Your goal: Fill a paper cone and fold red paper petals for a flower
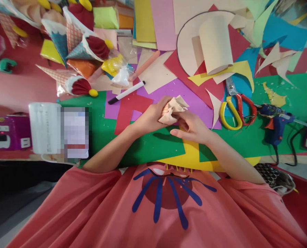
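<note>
Paper cone point(169, 112) w/ beige zigzag edge in L hand point(157, 115), grip clamped on it; R hand point(193, 128) at its edge, fingers apart.

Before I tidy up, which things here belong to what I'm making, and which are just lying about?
Likely part of the job: paper piece in your left hand, scissors, glue gun, marker, checked cones.

Likely just lying about: phone, cream offcut, yellow offcut.
</note>
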The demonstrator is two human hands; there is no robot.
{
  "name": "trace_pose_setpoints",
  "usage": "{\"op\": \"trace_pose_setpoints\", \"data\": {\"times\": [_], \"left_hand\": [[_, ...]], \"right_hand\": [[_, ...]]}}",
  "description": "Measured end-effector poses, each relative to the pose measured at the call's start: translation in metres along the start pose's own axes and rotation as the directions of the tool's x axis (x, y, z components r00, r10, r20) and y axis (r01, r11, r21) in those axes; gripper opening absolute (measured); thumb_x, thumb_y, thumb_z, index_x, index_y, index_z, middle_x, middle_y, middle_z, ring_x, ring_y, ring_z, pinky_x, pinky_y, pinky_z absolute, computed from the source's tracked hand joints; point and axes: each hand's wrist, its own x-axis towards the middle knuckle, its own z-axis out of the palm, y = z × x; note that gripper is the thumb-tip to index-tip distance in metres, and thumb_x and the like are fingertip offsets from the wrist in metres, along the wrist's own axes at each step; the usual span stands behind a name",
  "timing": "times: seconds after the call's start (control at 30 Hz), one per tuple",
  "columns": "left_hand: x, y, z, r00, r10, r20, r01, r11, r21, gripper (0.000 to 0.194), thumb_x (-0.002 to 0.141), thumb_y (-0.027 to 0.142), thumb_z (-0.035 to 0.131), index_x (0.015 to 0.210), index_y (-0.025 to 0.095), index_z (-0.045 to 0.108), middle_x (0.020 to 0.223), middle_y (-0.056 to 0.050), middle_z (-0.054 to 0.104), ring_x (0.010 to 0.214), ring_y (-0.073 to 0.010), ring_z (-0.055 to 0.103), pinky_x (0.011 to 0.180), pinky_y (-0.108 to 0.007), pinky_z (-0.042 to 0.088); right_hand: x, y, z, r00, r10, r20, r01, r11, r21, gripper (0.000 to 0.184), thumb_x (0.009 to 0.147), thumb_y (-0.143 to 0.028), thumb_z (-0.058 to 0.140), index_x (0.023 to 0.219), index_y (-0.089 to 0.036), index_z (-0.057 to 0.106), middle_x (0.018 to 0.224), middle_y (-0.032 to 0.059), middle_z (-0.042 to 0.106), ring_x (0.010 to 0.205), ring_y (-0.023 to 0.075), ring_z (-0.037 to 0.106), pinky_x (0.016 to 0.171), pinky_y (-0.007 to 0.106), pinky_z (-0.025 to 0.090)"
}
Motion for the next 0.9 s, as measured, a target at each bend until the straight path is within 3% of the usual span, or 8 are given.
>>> {"op": "trace_pose_setpoints", "data": {"times": [0.07,0.13,0.23,0.33,0.47,0.53,0.73,0.9], "left_hand": [[0.0006,-0.0004,-0.0004,0.999,-0.03,-0.01,0.03,0.997,-0.072,0.053,0.076,0.045,0.073,0.114,0.019,0.047,0.095,-0.003,0.066,0.082,-0.0169,0.066,0.071,-0.027,0.05],[0.0014,0.0002,-0.0008,0.999,-0.039,0.0,0.038,0.988,-0.151,0.056,0.075,0.048,0.074,0.113,0.018,0.047,0.101,-0.005,0.065,0.089,-0.0186,0.065,0.075,-0.028,0.051],[0.0023,0.0009,-0.0009,0.999,-0.036,0.02,0.04,0.971,-0.235,0.058,0.073,0.054,0.072,0.11,0.017,0.047,0.106,-0.007,0.062,0.097,-0.0206,0.063,0.082,-0.032,0.052],[0.0023,0.0004,-0.0007,0.998,-0.033,0.045,0.044,0.965,-0.259,0.059,0.074,0.055,0.071,0.113,0.018,0.045,0.108,-0.007,0.061,0.098,-0.0202,0.062,0.083,-0.032,0.052],[0.0017,-0.0006,-0.001,0.996,-0.025,0.088,0.043,0.977,-0.207,0.063,0.075,0.046,0.071,0.123,0.018,0.039,0.114,-0.009,0.06,0.103,-0.0216,0.062,0.085,-0.034,0.053],[0.0015,-0.001,-0.0006,0.994,-0.013,0.105,0.032,0.983,-0.18,0.064,0.076,0.044,0.07,0.125,0.019,0.037,0.116,-0.01,0.06,0.105,-0.0222,0.062,0.086,-0.035,0.053],[0.0017,-0.0032,0.0042,0.995,-0.024,0.094,0.039,0.986,-0.164,0.068,0.077,0.043,0.07,0.128,0.018,0.033,0.124,-0.013,0.058,0.115,-0.0248,0.06,0.089,-0.034,0.053],[0.0015,-0.0037,0.006,0.993,-0.039,0.107,0.053,0.99,-0.13,0.067,0.073,0.025,0.067,0.129,0.017,0.031,0.126,-0.013,0.057,0.118,-0.0245,0.059,0.093,-0.035,0.052]], "right_hand": [[-0.001,-0.0004,-0.0009,1.0,0.024,-0.002,-0.024,0.998,0.061,0.047,0.089,-0.05,0.056,0.125,-0.02,0.049,0.076,-0.0016,0.063,0.051,0.01,0.053,0.049,0.024,0.043],[-0.0015,-0.0005,-0.0012,0.999,0.012,-0.041,-0.009,0.997,0.072,0.039,0.09,-0.041,0.055,0.122,-0.021,0.049,0.078,-0.0024,0.063,0.047,0.008,0.048,0.046,0.023,0.041],[-0.001,-0.0003,-0.0004,0.978,-0.109,-0.178,0.103,0.994,-0.04,0.03,0.089,-0.031,0.054,0.117,-0.021,0.053,0.11,0.0079,0.066,0.079,0.016,0.065,0.065,0.029,0.053],[-0.0003,0.0012,0.0021,0.955,-0.185,-0.232,0.135,0.967,-0.215,0.034,0.086,-0.027,0.055,0.12,-0.021,0.055,0.122,0.0114,0.064,0.11,0.0249,0.062,0.078,0.034,0.054],[-0.0008,0.004,0.0059,0.976,-0.127,-0.177,0.057,0.932,-0.358,0.039,0.084,-0.021,0.052,0.123,-0.02,0.053,0.113,0.0089,0.07,0.079,0.0184,0.067,0.055,0.028,0.046],[-0.0015,0.0048,0.007,0.979,-0.097,-0.178,0.024,0.926,-0.376,0.04,0.083,-0.017,0.049,0.123,-0.019,0.052,0.108,0.0076,0.072,0.07,0.016,0.065,0.051,0.027,0.042],[-0.005,0.0024,0.0046,0.963,-0.096,-0.25,0.022,0.959,-0.282,0.03,0.092,-0.027,0.048,0.119,-0.015,0.053,0.095,0.0068,0.073,0.064,0.0136,0.064,0.053,0.027,0.041],[-0.0035,-0.0024,-0.0006,0.966,-0.093,-0.241,0.052,0.984,-0.172,0.029,0.097,-0.034,0.044,0.109,-0.015,0.062,0.087,0.0054,0.072,0.07,0.0149,0.066,0.058,0.027,0.045]]}}
